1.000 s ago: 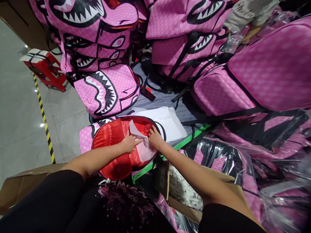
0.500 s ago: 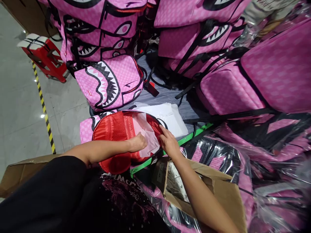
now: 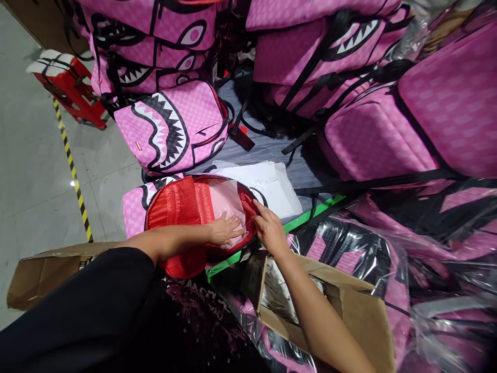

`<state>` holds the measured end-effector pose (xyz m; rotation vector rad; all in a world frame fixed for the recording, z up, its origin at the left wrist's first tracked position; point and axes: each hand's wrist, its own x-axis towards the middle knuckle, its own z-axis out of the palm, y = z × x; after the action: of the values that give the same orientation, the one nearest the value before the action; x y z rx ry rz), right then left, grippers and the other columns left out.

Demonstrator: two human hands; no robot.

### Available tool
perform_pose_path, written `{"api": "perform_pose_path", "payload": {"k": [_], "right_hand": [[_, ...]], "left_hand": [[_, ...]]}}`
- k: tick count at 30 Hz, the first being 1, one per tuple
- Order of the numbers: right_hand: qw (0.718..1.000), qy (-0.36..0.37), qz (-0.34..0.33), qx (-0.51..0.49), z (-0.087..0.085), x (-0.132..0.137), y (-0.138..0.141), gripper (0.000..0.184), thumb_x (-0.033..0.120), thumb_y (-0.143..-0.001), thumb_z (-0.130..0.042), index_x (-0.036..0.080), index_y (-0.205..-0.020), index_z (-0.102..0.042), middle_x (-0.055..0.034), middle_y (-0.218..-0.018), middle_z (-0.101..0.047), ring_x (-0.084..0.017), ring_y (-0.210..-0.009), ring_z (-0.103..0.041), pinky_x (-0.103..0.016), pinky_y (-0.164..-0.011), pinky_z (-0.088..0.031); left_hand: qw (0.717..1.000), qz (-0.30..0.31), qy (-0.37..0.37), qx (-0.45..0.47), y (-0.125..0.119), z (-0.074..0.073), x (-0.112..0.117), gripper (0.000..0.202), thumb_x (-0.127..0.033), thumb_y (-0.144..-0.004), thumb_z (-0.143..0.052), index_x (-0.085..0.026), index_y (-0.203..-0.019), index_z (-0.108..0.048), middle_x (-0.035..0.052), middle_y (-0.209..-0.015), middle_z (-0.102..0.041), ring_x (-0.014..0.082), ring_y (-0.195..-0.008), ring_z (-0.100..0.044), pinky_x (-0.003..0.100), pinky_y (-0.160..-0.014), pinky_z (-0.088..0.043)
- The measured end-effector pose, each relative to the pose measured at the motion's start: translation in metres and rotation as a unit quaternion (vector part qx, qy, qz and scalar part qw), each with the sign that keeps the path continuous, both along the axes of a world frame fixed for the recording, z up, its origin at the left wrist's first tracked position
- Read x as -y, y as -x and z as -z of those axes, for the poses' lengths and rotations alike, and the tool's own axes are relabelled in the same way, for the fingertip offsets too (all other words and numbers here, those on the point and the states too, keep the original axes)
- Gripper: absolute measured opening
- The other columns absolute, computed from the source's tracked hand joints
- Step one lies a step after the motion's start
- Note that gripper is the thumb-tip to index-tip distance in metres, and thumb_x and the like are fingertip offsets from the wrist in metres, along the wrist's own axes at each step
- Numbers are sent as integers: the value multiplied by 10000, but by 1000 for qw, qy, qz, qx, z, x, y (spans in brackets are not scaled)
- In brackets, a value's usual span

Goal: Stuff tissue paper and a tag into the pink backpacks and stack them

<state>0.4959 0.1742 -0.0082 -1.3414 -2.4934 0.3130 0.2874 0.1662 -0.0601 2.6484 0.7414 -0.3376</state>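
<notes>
An opened pink backpack with red lining [image 3: 182, 207] lies in front of me. A thin white tissue sheet [image 3: 229, 202] lies inside it. My left hand [image 3: 225, 230] rests flat on the sheet, fingers spread. My right hand [image 3: 267, 228] is at the bag's right rim, fingers curled on the edge of the red lining beside the sheet. A stack of white sheets [image 3: 272, 186] lies just beyond the bag.
Pink shark-mouth backpacks [image 3: 171, 129] are piled at the back and right. Bagged backpacks in clear plastic [image 3: 357, 248] lie to the right. A cardboard box [image 3: 349, 305] sits under my right arm. A red stool [image 3: 66, 85] stands on the floor by yellow-black tape [image 3: 75, 184].
The tissue sheet went from held up to lying flat inside the bag. My left hand slid right and spread on it; my right hand moved to the bag's rim.
</notes>
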Motion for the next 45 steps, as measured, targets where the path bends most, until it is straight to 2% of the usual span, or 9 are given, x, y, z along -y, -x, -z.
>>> {"api": "perform_pose_path", "payload": {"k": [5,10,12,17,20,25,38,41,45], "right_hand": [[1000,30,3,-3,1,0,-2,255,72,-872,-452,172,-928,-680,-124,-1555,-442,-273,-1343,-480,-468,-1034,-467],[1000,16,9,-1,1,3,-3,228,106,-902,-465,180,-953,-675,-114,-1560,-438,-282,-1363,-451,-478,-1049,-449],[1000,16,11,-3,2,4,-3,230,111,-905,-465,181,-959,-677,-114,-1564,-431,-282,-1368,-443,-482,-1054,-442],[1000,23,7,5,1,3,-2,232,107,-895,-459,180,-937,-676,-128,-1550,-448,-283,-1341,-471,-478,-1017,-459],[1000,16,4,7,1,3,-3,222,108,-896,-460,178,-934,-667,-135,-1536,-466,-282,-1328,-483,-469,-1005,-463],[1000,3,13,0,2,5,-3,215,121,-920,-459,176,-939,-665,-140,-1521,-484,-276,-1310,-500,-452,-999,-461],[999,3,18,39,-4,6,1,227,97,-899,-463,180,-941,-670,-126,-1502,-512,-288,-1279,-513,-478,-1034,-412],[997,5,41,60,-8,8,5,226,102,-895,-469,191,-932,-673,-113,-1492,-526,-304,-1253,-531,-529,-1070,-358],[996,20,64,63,-12,12,9,232,114,-903,-467,194,-960,-678,-107,-1503,-515,-310,-1255,-529,-556,-1080,-339]], "left_hand": [[999,-15,15,-35,-18,1,1,561,-428,-729,-801,-257,-1247,-672,193,-1545,-417,466,-1398,-351,761,-1037,-299],[999,-31,-7,12,-7,-17,-19,315,-286,-936,-548,-181,-1204,-676,184,-1385,-559,322,-1305,-469,555,-1106,-356],[997,-62,-28,22,-2,-21,-32,385,-283,-975,-470,-154,-1309,-611,209,-1405,-531,335,-1340,-430,571,-1123,-318],[994,-103,-3,-34,-7,-11,-53,712,-516,-839,-686,-229,-1461,-492,207,-1573,-365,426,-1444,-288,735,-1120,-170],[994,-104,-8,-34,-8,-10,-53,689,-526,-862,-654,-220,-1458,-496,201,-1560,-392,412,-1432,-322,694,-1137,-193],[988,-143,-62,-14,2,-25,-57,492,-306,-988,-440,-86,-1425,-496,234,-1495,-452,350,-1395,-369,570,-1197,-160],[972,-222,-52,-56,1,-16,-80,656,-501,-926,-553,-142,-1468,-470,232,-1502,-423,401,-1318,-400,622,-1099,-264],[971,-224,-48,-65,-5,-20,-85,609,-392,-882,-641,-80,-1395,-538,260,-1386,-512,412,-1234,-464,609,-1079,-276],[975,-213,-53,-45,-6,-26,-87,420,-218,-951,-477,-53,-1327,-562,233,-1294,-567,350,-1210,-480,509,-1074,-301]]}}
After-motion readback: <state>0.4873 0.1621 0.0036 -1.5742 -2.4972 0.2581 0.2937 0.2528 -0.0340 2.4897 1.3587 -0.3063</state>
